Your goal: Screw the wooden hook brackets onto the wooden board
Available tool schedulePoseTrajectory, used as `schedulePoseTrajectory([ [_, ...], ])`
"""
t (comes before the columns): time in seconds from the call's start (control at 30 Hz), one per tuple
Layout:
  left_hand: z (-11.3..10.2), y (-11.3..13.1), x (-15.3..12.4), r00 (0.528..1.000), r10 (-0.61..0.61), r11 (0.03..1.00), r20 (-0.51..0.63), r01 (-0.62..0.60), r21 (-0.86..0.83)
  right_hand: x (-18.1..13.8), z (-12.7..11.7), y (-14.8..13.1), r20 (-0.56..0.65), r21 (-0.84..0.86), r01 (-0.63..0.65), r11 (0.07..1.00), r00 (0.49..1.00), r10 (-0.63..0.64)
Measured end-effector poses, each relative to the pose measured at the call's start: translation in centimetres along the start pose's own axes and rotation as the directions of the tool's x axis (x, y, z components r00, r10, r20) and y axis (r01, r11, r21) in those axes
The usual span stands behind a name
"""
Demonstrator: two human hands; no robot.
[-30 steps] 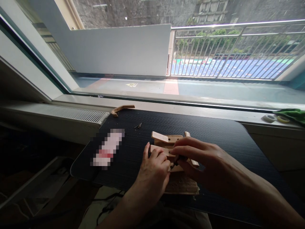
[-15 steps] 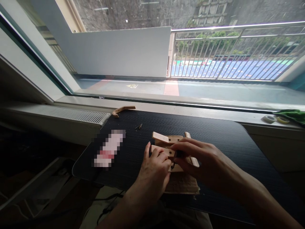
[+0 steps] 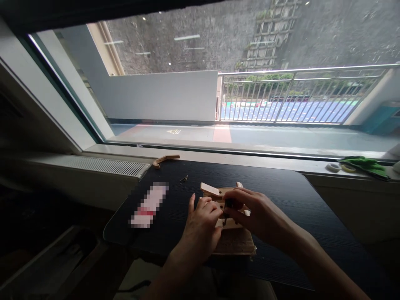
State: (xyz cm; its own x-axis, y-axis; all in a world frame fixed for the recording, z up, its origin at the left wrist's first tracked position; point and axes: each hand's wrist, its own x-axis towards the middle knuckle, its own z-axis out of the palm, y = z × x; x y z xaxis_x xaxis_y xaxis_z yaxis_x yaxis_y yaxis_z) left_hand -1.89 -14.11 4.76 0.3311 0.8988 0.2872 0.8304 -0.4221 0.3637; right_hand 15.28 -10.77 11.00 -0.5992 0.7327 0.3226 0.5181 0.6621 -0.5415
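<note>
On the black table sits a stack of pale, bent wooden pieces on a rough wooden block (image 3: 236,243). My left hand (image 3: 200,223) rests over the stack, its fingers bent over a wooden piece (image 3: 219,205) and holding it. In my right hand (image 3: 254,208), thumb and fingers pinch a short dark tool (image 3: 228,204); its thin end points down at the wood. What the tip touches is hard to make out. Behind my hands another bent wooden piece (image 3: 210,188) with dark holes shows. Both hands partly hide the stack.
Several small screws (image 3: 185,178) lie left of the stack on the black table (image 3: 265,183). A loose bent wooden piece (image 3: 165,158) is at the far left corner. A pixelated pink item (image 3: 150,204) lies nearer. Tape rolls (image 3: 333,167) and a green cloth (image 3: 365,166) are on the windowsill.
The view has tilted up, so the table sits lower in the picture. My right hand has turned slightly, and the dark tool shows more upright. My left hand keeps its hold.
</note>
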Motion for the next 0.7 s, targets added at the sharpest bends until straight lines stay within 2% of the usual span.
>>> schedulePoseTrajectory([
  [0.23, 0.1, -0.2, -0.2, 0.999, -0.032, 0.999, 0.009, 0.032, -0.043, -0.1, -0.7, 0.0, 0.051, 0.097, 0.106, 0.99, 0.993, -0.111],
  [0.33, 0.2, -0.3, -0.1, 0.999, -0.041, 0.997, 0.031, 0.043, -0.058, 0.3, -0.7, 0.3, 0.062, 0.099, 0.087, 0.991, 0.994, -0.093],
  [0.57, 0.1, -1.0, 0.6, 0.99, 0.004, 0.995, 0.139, 0.01, -0.101, 1.0, 0.4, 0.2, -0.02, 0.017, 0.006, 1.0, 1.0, -0.005],
  [0.7, 0.0, -1.8, 0.7, 0.988, 0.032, 0.991, 0.148, -0.012, -0.133, 1.2, 0.8, -0.1, -0.019, 0.021, -0.008, 1.0, 1.0, 0.008],
])
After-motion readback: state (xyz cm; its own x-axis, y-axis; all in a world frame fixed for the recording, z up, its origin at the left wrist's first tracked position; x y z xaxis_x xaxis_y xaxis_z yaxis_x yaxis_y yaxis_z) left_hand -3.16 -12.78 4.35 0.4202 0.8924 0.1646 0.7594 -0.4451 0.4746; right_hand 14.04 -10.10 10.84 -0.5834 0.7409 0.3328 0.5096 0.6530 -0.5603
